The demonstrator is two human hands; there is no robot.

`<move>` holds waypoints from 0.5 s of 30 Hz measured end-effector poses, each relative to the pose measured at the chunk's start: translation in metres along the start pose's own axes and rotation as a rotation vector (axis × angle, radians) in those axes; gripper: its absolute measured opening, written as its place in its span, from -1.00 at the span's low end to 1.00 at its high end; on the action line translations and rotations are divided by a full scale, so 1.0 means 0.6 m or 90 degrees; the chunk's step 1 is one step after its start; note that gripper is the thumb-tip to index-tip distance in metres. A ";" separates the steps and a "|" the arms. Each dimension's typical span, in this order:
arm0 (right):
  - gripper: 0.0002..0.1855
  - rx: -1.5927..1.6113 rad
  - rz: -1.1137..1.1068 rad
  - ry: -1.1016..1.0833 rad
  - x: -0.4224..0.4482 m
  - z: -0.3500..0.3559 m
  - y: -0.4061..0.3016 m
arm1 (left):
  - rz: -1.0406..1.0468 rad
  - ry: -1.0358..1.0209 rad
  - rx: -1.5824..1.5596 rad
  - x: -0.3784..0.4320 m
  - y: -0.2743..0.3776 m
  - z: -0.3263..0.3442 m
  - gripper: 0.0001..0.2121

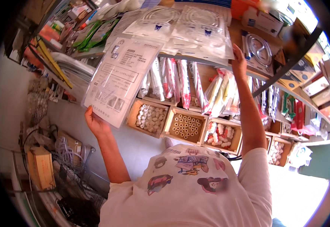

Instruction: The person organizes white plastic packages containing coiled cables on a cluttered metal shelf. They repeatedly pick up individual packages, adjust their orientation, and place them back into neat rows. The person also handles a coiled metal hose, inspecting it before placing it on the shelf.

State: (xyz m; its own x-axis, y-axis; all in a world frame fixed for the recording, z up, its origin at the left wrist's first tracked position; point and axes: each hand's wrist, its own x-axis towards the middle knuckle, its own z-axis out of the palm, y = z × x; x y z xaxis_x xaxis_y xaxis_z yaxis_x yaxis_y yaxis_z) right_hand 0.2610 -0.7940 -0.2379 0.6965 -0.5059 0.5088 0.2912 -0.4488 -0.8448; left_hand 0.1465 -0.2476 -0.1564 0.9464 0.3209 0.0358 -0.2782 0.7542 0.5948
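My left hand [97, 123] grips the lower edge of a clear plastic package with a printed sheet [115, 82], held up in front of the shelf. My right hand [239, 61] is raised to the shelf, at the right edge of a pile of clear packages of coiled white hose [201, 25]; whether its fingers pinch a package I cannot tell. Right of that hand lies a package with a coiled grey hose [257, 51]. Green packets [97, 34] lie on the shelf left of the pile.
Below the shelf edge [267, 78] stand wrapped long items [184, 82]. Under them are wooden boxes of small white fittings [150, 117], ring-shaped parts [186, 124] and white and orange fittings [220, 134]. A wooden crate [41, 167] and a black basket [77, 207] stand at lower left.
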 end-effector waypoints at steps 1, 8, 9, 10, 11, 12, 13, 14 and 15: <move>-0.65 -0.010 -0.023 0.013 -0.005 -0.007 0.006 | -0.029 -0.017 -0.017 -0.002 -0.017 0.025 -0.61; -0.64 0.092 0.007 0.039 -0.121 -0.055 -0.102 | -0.092 -0.152 0.025 -0.051 -0.147 0.175 -0.61; -0.64 0.158 0.024 0.020 -0.141 -0.068 -0.120 | -0.104 -0.175 0.036 -0.062 -0.168 0.195 -0.58; -0.59 0.147 0.068 -0.057 -0.157 -0.085 -0.147 | -0.129 -0.241 0.018 -0.057 -0.184 0.192 -0.63; -0.52 0.190 0.099 -0.104 -0.177 -0.096 -0.168 | -0.144 -0.264 0.019 -0.066 -0.201 0.207 -0.63; -0.44 0.237 0.131 -0.151 -0.196 -0.104 -0.189 | -0.157 -0.287 0.023 -0.078 -0.217 0.224 -0.63; -0.39 0.285 0.170 -0.184 -0.209 -0.111 -0.216 | -0.150 -0.321 0.027 -0.084 -0.230 0.230 -0.61; -0.33 0.331 0.209 -0.214 -0.221 -0.118 -0.236 | -0.166 -0.319 0.013 -0.096 -0.240 0.245 -0.61; -0.31 0.317 0.216 -0.208 -0.232 -0.121 -0.245 | -0.176 -0.302 0.012 -0.100 -0.251 0.249 -0.61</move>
State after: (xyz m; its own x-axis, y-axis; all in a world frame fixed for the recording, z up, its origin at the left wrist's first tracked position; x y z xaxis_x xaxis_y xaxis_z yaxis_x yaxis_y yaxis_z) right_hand 0.0734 -0.7112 -0.1723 0.9416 -0.2762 0.1925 0.2343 0.1271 -0.9638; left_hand 0.1558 -0.4660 -0.1280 0.9550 -0.1853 0.2317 -0.0092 0.7621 0.6474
